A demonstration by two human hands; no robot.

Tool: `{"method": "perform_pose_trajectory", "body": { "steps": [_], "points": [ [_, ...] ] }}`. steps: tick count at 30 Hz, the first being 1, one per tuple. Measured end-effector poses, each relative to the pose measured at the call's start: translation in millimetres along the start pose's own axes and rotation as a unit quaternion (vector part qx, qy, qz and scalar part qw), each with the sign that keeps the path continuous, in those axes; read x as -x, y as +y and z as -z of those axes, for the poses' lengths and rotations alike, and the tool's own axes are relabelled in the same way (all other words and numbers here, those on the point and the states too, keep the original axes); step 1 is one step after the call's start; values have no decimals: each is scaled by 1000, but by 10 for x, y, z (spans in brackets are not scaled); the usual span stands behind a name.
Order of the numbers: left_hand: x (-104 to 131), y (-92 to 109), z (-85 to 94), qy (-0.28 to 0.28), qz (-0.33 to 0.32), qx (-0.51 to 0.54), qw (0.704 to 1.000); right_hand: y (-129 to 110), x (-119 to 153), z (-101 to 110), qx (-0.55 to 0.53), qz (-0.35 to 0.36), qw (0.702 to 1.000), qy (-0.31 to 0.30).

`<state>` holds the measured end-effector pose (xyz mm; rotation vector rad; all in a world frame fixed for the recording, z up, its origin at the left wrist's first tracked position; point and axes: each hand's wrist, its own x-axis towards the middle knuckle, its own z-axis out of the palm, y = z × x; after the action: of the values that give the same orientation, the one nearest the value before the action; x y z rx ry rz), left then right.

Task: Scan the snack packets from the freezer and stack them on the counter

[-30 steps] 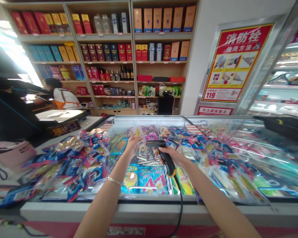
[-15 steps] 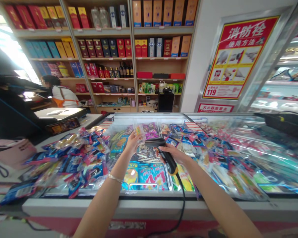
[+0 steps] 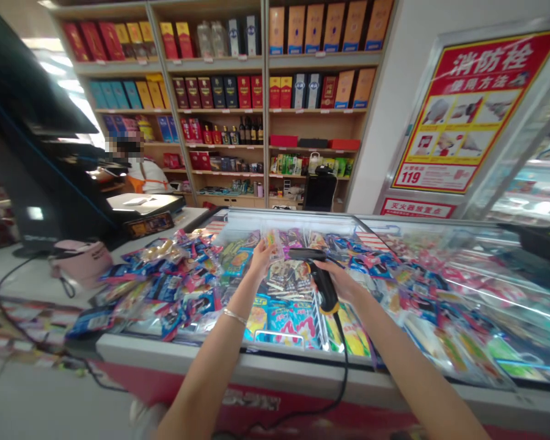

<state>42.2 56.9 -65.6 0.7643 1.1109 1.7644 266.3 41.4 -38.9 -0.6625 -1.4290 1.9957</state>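
My left hand grips a small clear snack packet with yellow on its label, held up over the glass-topped freezer. Close to its right, my right hand is wrapped round the handle of a black and yellow barcode scanner. The scanner's head points left, near the packet but apart from it. A black cable hangs from the handle down the freezer's front. Blue and yellow packs show beneath my hands. Piles of blue and pink snack packets lie left and right.
A pink container and a black monitor stand on the left counter. Behind it is a person in white and orange. Shelves of boxed bottles line the back wall, beside a red and yellow poster.
My view has swung left, so the scene sits further right and more counter shows. Both hands keep their hold on the packet and the scanner. The person behind the counter has turned slightly.
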Motion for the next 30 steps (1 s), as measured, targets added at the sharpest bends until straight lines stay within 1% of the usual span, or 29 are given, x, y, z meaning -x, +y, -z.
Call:
{"method": "perform_pose_trajectory", "body": {
  "steps": [2,4,6,8,10,11,12,14,15,16,18,20,21,22,23,25,26,27,28,30],
  "points": [
    [5,137,33,-1,-8,12,1000,-40,-37,-45,-2,-14,1000,10],
    [8,339,146,-1,-19,8,1000,-48,-110,-132,-7,-33,999,21],
    [17,599,365,23,-54,-39,998,-24,-211,-287,-20,-42,998,45],
    [47,898,693,73,-118,-134,981,17,-327,-519,-39,-40,996,64],
    [106,1205,1097,141,-186,-249,940,67,-447,-804,-59,-33,996,65],
    [144,1348,1309,183,-213,-307,910,95,-507,-953,-69,-30,995,59],
    [186,1477,1516,233,-226,-356,876,126,-568,-1099,-81,-25,995,52],
    [267,1681,1887,297,-211,-430,826,199,-698,-1365,-108,-15,993,34],
    [298,1750,2040,319,-194,-456,808,241,-769,-1481,-122,-14,992,20],
    [321,1796,2168,332,-175,-475,796,287,-843,-1585,-136,-14,991,5],
    [339,1825,2352,341,-145,-501,782,390,-996,-1759,-159,-21,987,-21],
    [329,1784,2454,341,-119,-530,767,503,-1136,-1897,-170,-39,984,-29],
    [321,1745,2482,348,-108,-552,750,563,-1191,-1954,-172,-52,983,-27],
    [314,1700,2499,358,-103,-580,724,625,-1233,-2002,-171,-67,983,-22],
    [310,1652,2507,369,-106,-611,692,689,-1259,-2040,-168,-80,982,-17],
    [316,1568,2509,388,-133,-662,627,815,-1268,-2085,-152,-101,983,-10],
    [326,1538,2509,388,-148,-677,607,874,-1258,-2092,-141,-110,984,-7],
    [338,1517,2510,380,-159,-684,602,928,-1244,-2091,-130,-119,984,-6],
    [351,1507,2514,367,-160,-685,609,974,-1229,-2082,-122,-125,985,-5],
    [371,1511,2532,334,-144,-679,638,1043,-1215,-2053,-120,-137,983,-2]
  ]
}}
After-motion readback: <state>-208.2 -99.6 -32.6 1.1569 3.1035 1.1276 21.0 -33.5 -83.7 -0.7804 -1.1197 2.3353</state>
